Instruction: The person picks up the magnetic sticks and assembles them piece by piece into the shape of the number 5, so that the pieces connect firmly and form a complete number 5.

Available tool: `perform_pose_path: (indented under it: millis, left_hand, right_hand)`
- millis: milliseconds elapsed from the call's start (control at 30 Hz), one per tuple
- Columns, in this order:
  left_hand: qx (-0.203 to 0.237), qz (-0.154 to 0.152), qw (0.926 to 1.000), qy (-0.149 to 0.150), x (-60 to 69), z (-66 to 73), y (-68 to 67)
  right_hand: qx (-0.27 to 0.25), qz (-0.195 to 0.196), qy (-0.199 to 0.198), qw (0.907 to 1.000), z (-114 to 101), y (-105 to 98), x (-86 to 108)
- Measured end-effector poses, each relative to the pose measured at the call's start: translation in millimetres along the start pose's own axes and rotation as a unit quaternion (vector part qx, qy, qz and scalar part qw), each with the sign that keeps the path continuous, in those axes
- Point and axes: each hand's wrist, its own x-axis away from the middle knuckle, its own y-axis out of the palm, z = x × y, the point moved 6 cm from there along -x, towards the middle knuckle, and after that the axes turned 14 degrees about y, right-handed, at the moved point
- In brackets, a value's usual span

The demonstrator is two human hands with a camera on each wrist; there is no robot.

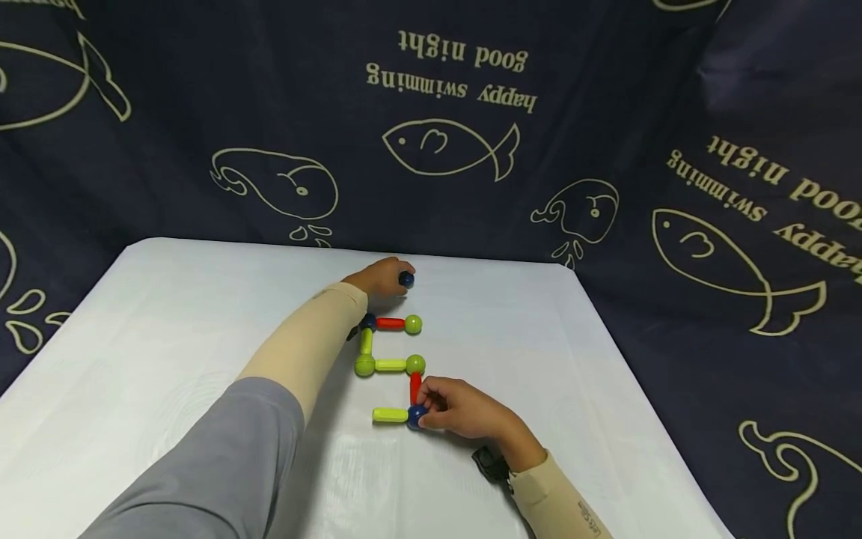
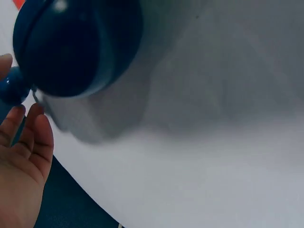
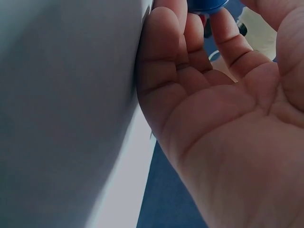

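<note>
Toward the back of the table my left hand [image 1: 378, 277] holds a dark blue ball [image 1: 406, 279] in its fingers. The left wrist view shows this small blue ball [image 2: 13, 88] between thumb and fingers, with a larger-looking blue ball [image 2: 78, 45] close to the camera. Nearer the front, my right hand [image 1: 465, 408] pinches a blue ball [image 1: 416, 417] at a corner of a zigzag of rods and balls. From that ball, a lime rod [image 1: 390, 415] points left and a red rod [image 1: 415, 388] runs back to a green ball [image 1: 415, 364].
The zigzag continues through a lime rod [image 1: 390, 365], a green ball [image 1: 364, 365], another lime rod [image 1: 367, 343], a blue ball [image 1: 367, 321], a red rod [image 1: 390, 324] and a green ball [image 1: 413, 324]. All lie on a white table [image 1: 539, 352] before a dark patterned cloth [image 1: 458, 209].
</note>
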Motion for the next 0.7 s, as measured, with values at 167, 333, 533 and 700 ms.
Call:
perform_pose_path:
  millis: [167,333,533,700]
  left_hand:
    - [0.002,0.023,0.9996,0.019,4.5,-2.2,1.9]
    - [0.029,0.054,0.9978,0.024,8.8,-3.5,-0.2]
    - [0.070,0.095,0.9917,0.051,26.0,1.2,-10.1]
    - [0.118,0.122,0.9833,0.067,64.2,19.3,-14.9]
  right_hand:
    - [0.006,0.004,0.004,1.0000,-1.5,1.0,0.8]
    - [0.005,0.009,0.006,0.9999,0.6,-0.5,1.5]
    - [0.006,0.004,0.001,1.0000,1.7,0.4,0.7]
    - [0.004,0.003,-0.001,1.0000,0.6,-0.9,1.2]
